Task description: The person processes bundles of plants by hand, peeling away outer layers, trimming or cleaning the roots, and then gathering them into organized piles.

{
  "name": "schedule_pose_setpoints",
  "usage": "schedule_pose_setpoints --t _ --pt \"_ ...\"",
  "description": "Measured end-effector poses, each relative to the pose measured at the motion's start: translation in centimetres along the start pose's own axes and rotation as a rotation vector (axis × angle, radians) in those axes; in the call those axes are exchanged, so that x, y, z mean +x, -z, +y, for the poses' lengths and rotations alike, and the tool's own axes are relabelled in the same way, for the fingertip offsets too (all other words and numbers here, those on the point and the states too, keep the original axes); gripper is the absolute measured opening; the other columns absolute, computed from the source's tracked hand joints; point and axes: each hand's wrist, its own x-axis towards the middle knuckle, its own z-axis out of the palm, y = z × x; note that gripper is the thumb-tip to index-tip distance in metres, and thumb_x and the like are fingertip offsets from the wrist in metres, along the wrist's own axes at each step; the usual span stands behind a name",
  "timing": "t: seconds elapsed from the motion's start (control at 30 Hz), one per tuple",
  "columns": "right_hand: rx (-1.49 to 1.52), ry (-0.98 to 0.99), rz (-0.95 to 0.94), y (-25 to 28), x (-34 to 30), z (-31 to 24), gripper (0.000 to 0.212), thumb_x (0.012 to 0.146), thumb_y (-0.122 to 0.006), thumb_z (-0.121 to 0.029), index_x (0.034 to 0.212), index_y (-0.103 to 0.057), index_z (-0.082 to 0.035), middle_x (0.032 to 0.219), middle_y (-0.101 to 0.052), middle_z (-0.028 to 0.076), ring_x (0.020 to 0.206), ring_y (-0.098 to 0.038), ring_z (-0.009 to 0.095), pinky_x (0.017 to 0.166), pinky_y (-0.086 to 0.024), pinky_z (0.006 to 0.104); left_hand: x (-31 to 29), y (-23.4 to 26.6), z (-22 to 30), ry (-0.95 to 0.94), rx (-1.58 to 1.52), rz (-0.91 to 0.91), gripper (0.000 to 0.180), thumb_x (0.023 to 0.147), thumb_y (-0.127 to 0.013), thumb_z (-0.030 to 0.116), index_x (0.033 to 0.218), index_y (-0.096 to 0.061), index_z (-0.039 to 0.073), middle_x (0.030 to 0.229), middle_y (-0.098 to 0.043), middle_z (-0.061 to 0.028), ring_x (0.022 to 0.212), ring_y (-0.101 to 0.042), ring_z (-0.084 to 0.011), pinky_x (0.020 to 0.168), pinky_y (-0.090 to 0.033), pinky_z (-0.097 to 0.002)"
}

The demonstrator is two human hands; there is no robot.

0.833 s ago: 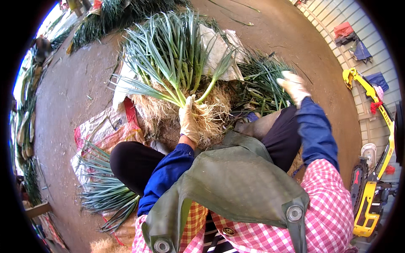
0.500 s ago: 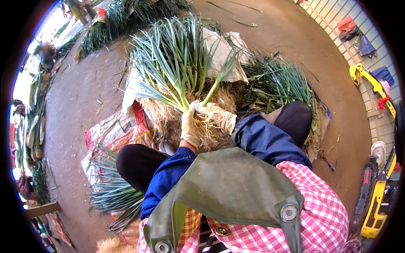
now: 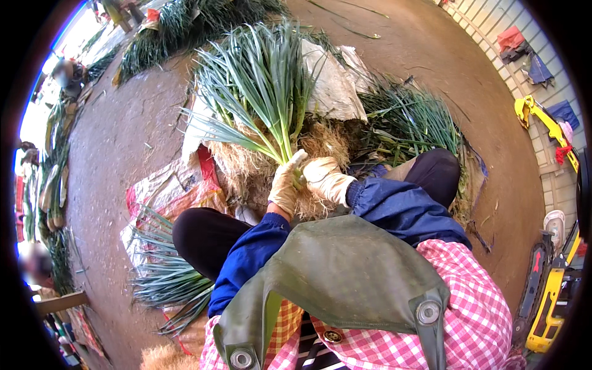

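My left hand (image 3: 285, 189), in a cream glove, is closed around the pale base of a bunch of scallions (image 3: 280, 132), whose leaves fan away from me. Close by on the right, my gloved right hand (image 3: 328, 179) has its fingers curled near the bunch's base; what they grip, if anything, is hidden. Tan, stringy roots (image 3: 330, 140) lie just beyond and beneath both hands. Behind the held bunch, more upright scallions (image 3: 231, 65) overlap it, so the border between them is hard to make out.
A whitish sack (image 3: 336, 86) covers part of the pile. Other scallions lie at right (image 3: 410, 117) and lower left (image 3: 166, 280), by a red-and-white sack (image 3: 169, 191). A yellow toy-like excavator (image 3: 546, 308) stands far right. Other people are at the left edge.
The separate stalk at my right hand now lies in with the bunch. My right hand has moved slightly off to the right, and the pale roots hanging over the hands no longer show.
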Motion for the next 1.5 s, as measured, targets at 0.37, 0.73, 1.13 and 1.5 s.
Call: schedule_pose_setpoints --t 0.37,0.73,1.13,1.5 --pt "0.774 -0.319 0.137 -4.9 -0.5 5.8 0.038 0.095 -0.040 -0.036 0.087 -0.064 -0.008 0.078 -0.066 0.009 0.068 -0.062 0.020 0.063 -0.048 0.0339 -1.1 -2.8 0.3 -0.126 -0.216 -0.041 0.020 0.086 -0.057 0.019 0.095 -0.061 0.001 0.102 -0.067 -0.0164 0.071 -0.060 -0.0171 0.060 -0.048 -0.0224" --pt "1.048 -0.875 -0.021 -2.1 11.2 7.3 0.037 0.089 -0.058 -0.037 0.095 -0.061 -0.001 0.067 -0.063 0.010 0.053 -0.052 0.016 0.053 -0.042 0.0305 -1.2 -0.6 4.9 -0.247 -0.407 -0.227 0.023 0.084 -0.065 0.014 0.101 -0.057 0.001 0.066 -0.048 0.0019 0.055 -0.047 -0.0102 0.046 -0.041 -0.0206" --pt "1.597 -0.593 0.397 2.6 8.2 15.2 0.023 0.087 -0.063 -0.029 0.076 -0.059 -0.009 0.058 -0.053 -0.004 0.041 -0.043 0.004 0.036 -0.029 0.0191 1.9 1.3 2.6 -0.190 -0.358 -0.150 0.039 0.082 -0.065 0.017 0.115 -0.056 -0.003 0.097 -0.064 -0.0140 0.087 -0.063 -0.0232 0.078 -0.050 -0.0326" --pt "1.299 -0.771 0.033 -4.4 6.0 13.9 0.024 0.089 -0.062 -0.028 0.083 -0.058 -0.006 0.064 -0.061 0.005 0.045 -0.052 0.013 0.042 -0.040 0.0260 1.4 -0.7 2.2 -0.182 -0.209 -0.018 0.042 0.084 -0.060 0.021 0.121 -0.055 -0.001 0.105 -0.067 -0.0141 0.092 -0.065 -0.0224 0.076 -0.051 -0.0302"
